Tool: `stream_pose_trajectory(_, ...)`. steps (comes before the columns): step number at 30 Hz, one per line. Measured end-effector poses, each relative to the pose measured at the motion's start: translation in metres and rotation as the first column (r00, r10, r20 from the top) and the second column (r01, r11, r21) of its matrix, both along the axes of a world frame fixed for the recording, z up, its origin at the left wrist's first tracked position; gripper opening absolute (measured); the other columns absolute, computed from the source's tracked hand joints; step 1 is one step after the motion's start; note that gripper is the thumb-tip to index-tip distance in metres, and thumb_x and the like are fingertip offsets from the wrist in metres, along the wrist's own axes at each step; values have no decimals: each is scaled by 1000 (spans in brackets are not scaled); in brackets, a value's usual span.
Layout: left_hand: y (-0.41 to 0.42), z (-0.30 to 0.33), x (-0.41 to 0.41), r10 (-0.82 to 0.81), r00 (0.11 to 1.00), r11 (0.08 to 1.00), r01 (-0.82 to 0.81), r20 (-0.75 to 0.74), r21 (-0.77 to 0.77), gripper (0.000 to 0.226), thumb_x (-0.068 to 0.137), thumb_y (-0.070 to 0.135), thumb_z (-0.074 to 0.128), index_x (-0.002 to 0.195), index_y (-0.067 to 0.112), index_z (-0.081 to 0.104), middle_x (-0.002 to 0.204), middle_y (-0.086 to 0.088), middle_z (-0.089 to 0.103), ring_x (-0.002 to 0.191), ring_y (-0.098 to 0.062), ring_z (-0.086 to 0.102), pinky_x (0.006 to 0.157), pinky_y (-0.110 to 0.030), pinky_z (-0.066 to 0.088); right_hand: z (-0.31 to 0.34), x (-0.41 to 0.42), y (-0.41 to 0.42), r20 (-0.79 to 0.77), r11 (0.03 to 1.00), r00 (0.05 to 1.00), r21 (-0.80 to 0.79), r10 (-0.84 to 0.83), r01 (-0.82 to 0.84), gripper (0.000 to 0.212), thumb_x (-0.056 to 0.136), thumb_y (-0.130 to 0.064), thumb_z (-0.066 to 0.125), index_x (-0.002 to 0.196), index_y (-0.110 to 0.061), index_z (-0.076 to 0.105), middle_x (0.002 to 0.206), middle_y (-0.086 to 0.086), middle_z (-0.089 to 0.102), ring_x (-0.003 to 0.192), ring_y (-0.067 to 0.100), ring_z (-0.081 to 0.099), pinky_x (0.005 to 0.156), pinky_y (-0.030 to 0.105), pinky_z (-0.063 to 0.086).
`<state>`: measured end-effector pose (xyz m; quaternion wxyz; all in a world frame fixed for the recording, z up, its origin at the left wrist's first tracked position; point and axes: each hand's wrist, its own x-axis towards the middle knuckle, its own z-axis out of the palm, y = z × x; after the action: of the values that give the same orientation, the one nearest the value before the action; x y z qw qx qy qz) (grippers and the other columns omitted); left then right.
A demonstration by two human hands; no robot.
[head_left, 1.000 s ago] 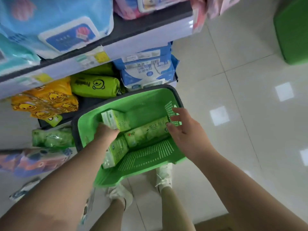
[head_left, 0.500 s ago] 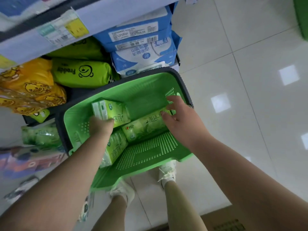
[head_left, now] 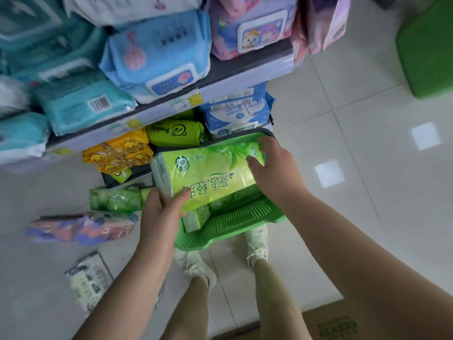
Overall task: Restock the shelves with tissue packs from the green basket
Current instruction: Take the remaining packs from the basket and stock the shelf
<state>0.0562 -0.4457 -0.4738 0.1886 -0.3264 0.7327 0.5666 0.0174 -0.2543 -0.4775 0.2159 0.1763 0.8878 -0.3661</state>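
Note:
A large green tissue pack point(head_left: 208, 176) wrapped in shiny plastic is lifted above the green basket point(head_left: 235, 222). My left hand point(head_left: 163, 212) grips its near left end, thumb on top. My right hand point(head_left: 274, 170) holds its far right end, fingers curled over the edge. Under the pack, another green tissue pack point(head_left: 196, 217) lies in the basket, mostly hidden. The basket stands on the floor in front of the shelf point(head_left: 245, 77).
The upper shelf carries blue and pink wipe packs point(head_left: 159, 55). Below it lie yellow duck packs point(head_left: 117, 153), a green roll point(head_left: 176, 132) and blue-white packs point(head_left: 235, 114). Loose packs point(head_left: 81, 227) lie on the floor at left. A green box point(head_left: 426, 50) stands far right.
Both hands were reaching into the basket; now they have lifted a large green tissue pack out of it. The view has tilted up, showing more of the upper shelf.

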Motion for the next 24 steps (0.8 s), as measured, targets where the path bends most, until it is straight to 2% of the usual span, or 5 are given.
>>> stream_pose_trajectory(2, 0, 34, 6, 24, 999, 999, -23, -29, 34, 39, 69, 37, 71, 88, 10, 50, 88, -2, 50, 82, -12, 50, 91, -55, 44, 26, 3, -9, -32, 999, 999, 39, 4, -3, 47, 94, -26, 48, 136, -9, 38, 131, 12, 50, 125, 27, 38, 98, 32, 32)
stream_pose_trajectory(5, 2, 80, 13, 63, 993, 995, -55, -99, 83, 11, 83, 20, 66, 83, 24, 56, 80, 11, 61, 77, -4, 58, 90, -45, 46, 63, 8, -18, -88, 996, 996, 81, -20, 28, 47, 93, -25, 49, 136, -8, 38, 136, 11, 45, 129, 27, 33, 106, 35, 25)
stream_pose_trajectory(8, -1, 124, 18, 127, 983, 983, -107, -132, 150, 12, 85, 14, 63, 86, 26, 60, 79, 15, 66, 79, -3, 62, 80, -38, 49, 102, 13, -21, -125, 986, 983, 82, -136, 147, 50, 92, -25, 50, 137, -10, 38, 140, 9, 41, 130, 28, 32, 107, 38, 26)
stream_pose_trajectory(12, -12, 175, 28, 240, 960, 935, -189, -142, 299, 22, 79, 16, 66, 98, 25, 59, 103, 3, 67, 98, -17, 63, 73, -33, 51, 153, 21, -26, -187, 957, 945, 58, -270, 285, 53, 90, -25, 51, 139, -10, 35, 144, 8, 36, 133, 27, 29, 108, 36, 25)
stream_pose_trajectory(24, -56, 290, 80, 473, 855, 800, -314, -215, 511, 23, 81, 17, 63, 103, 22, 58, 107, 1, 66, 100, -17, 64, 75, -32, 50, 282, 35, -94, -415, 962, 872, -28, -260, 273, 59, 90, -27, 57, 140, -7, 35, 150, 14, 25, 139, 27, 21, 113, 34, 17)
